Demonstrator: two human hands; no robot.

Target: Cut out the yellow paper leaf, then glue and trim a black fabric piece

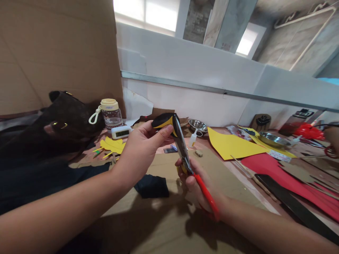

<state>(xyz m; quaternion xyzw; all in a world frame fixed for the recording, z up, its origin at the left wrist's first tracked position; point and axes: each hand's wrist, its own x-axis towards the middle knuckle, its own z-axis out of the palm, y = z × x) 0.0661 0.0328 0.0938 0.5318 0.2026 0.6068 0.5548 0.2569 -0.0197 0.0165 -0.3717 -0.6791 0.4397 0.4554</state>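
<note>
My left hand (148,144) pinches a small black and yellow piece (164,121) between thumb and fingers, raised over the table. In my right hand (198,180) are scissors with red handles (208,197), their blades pointing up and lying against the right edge of that piece. Some fingers of my right hand are hidden behind the handles. Below my left hand, a dark cloth scrap (152,186) lies on the brown board (169,211). A small stone-like lump (198,153) rests beyond my right hand.
At the left are a dark bag (76,116), a jar (111,116), a white digital clock (121,132) and yellow cutouts (112,144). A glue bottle (193,139), metal bowl (198,125), yellow sheet (233,144) and red sheet (265,165) lie right. Another person's hand (332,137) shows at the right edge.
</note>
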